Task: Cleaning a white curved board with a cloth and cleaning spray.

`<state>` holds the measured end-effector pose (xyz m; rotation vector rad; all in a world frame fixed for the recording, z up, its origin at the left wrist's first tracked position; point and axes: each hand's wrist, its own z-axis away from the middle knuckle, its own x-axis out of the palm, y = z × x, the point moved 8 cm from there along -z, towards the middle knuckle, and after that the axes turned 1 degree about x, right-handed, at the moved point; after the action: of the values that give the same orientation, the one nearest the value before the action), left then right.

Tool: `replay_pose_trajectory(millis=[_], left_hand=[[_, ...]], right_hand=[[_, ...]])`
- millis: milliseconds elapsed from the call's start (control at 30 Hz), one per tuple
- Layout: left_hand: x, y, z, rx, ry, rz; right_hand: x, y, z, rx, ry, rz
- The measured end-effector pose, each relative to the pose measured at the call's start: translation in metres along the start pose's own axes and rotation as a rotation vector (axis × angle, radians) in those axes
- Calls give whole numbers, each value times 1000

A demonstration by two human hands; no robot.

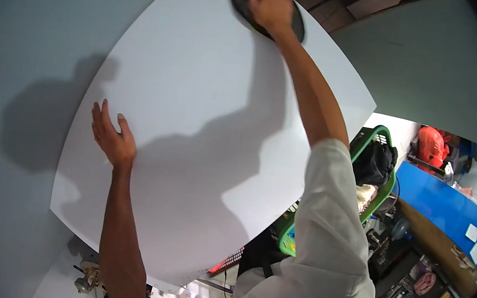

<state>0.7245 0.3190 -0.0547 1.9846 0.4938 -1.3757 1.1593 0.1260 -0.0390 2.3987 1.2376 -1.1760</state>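
Right hand [272,7], fingers spread, lies on dark cloth [240,7]; left hand [114,140], thumb apart, over white board [199,77].

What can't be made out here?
All in the head view:
- Right hand: fingers blurred; its back hides whether it grips or only presses the dark cloth.
- Dark cloth: upper end cut off by the top edge.
- Left hand: its own back hides whether the palm touches the white board.
- Green basket: partly behind the white sleeve; black fabric covers contents.
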Motion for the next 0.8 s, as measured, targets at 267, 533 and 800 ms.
replay_pose_trajectory(millis=[267,533,800], left_hand=[[3,-2,-2,-7,-7,-42],[6,-2,-4,-30,-21,-89],[4,-1,-3,7,2,9]], right_hand=[[-240,160,229,686,-144,264],[-226,96,238,590,-195,327],[-90,-67,119,180,-215,-94]])
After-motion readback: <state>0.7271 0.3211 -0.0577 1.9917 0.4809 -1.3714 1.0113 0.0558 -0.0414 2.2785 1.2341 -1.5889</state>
